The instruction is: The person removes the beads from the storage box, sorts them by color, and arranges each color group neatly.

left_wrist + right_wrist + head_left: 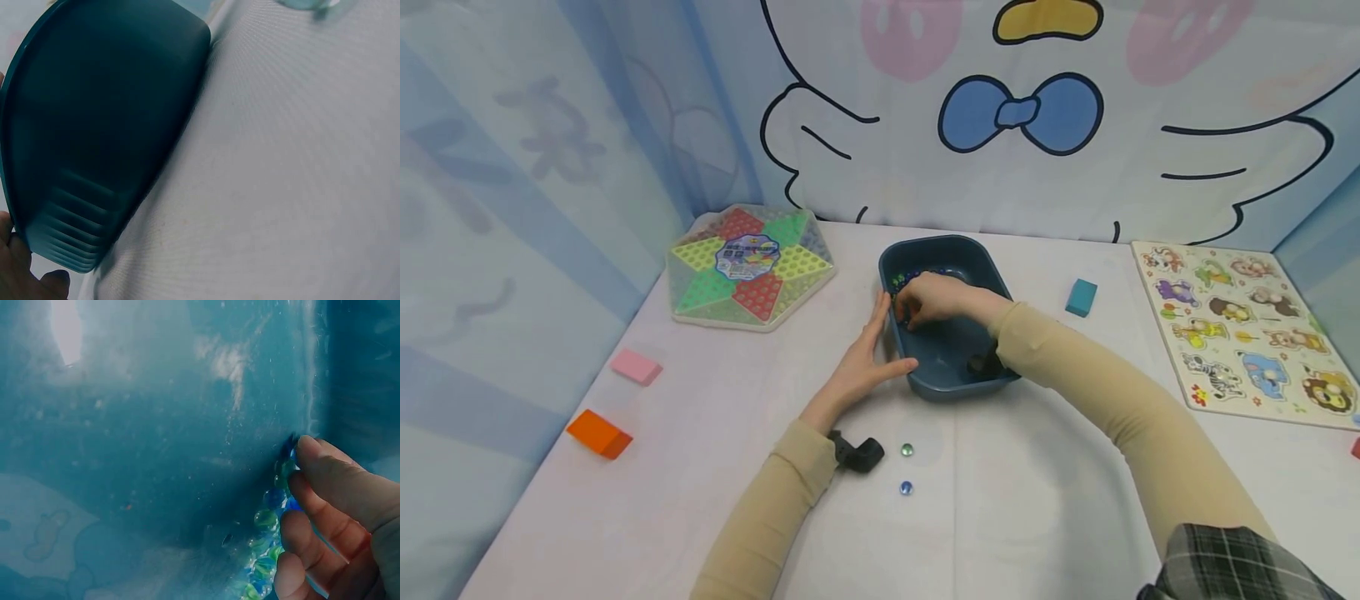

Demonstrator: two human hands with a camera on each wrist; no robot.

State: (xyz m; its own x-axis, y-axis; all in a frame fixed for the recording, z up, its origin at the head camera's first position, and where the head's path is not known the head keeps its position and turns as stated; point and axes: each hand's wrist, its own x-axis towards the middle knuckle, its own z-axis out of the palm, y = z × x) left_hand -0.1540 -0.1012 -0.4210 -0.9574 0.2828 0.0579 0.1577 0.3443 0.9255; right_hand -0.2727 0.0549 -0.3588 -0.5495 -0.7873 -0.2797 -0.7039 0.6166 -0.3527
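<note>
A dark teal plastic bin stands mid-table. My left hand lies flat against its left outer wall, fingers straight, thumb along the front corner. The left wrist view shows that wall close up, with fingertips at the lower left. My right hand reaches into the bin, its fingers curled around a cluster of green and blue glass marbles against the inner wall. A green marble and a blue marble lie on the cloth in front of the bin.
A hexagonal Chinese checkers board lies at the back left, an animal peg puzzle at the right. A teal block, a pink block and an orange block sit on the table. Fabric walls close in the back and sides.
</note>
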